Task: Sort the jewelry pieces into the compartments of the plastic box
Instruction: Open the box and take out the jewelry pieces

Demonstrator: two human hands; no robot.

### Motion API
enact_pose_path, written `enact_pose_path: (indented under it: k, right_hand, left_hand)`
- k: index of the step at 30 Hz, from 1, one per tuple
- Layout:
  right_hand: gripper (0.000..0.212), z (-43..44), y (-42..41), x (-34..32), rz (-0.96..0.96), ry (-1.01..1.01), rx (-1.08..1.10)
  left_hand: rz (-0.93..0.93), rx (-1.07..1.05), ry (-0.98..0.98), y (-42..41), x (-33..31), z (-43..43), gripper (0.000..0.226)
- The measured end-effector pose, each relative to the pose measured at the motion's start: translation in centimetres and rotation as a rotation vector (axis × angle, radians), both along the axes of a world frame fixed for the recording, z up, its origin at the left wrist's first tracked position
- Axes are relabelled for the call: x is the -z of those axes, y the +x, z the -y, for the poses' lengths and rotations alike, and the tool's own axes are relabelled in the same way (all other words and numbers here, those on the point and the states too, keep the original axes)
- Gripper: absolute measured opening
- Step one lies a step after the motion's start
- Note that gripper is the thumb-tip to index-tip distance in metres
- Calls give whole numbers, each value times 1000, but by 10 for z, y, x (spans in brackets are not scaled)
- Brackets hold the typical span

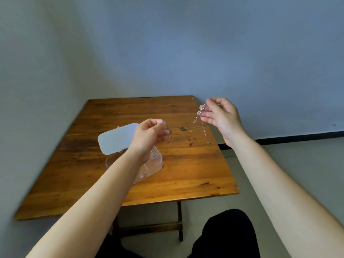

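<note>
Your right hand point(221, 116) pinches a sparkly chain point(200, 112) at 1 o'clock; your left hand point(149, 135) has a narrow grip on its small clasp end point(169, 131). The plastic box point(154, 161) sits open at 7 o'clock under your left wrist. The dangling chain may tangle or snag the counter point(186, 174).

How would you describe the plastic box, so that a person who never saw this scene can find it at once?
Look at the wooden table against the grey wall, then at its left half, under the person's left hand and forearm. The plastic box is the clear, rounded tray with inner compartments. Its pale lid stands open behind it; nothing else on the table is transparent.
</note>
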State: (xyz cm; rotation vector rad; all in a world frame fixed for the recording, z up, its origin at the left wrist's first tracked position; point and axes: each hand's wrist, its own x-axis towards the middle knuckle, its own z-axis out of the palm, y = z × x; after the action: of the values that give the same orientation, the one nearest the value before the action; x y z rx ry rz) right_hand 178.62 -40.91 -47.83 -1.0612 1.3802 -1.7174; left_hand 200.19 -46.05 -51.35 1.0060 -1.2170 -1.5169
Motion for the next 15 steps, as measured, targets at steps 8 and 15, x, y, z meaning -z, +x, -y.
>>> enact_pose_path:
  k: [8, 15]
  right_hand:
    - [14, -22, -25, 80, -145, 287, 84]
    - [24, -39, -29, 148, -552, 628, -47]
  left_hand:
    - [182, 96, 270, -66, 74, -32, 12]
    - [316, -4, 381, -60, 94, -41, 5]
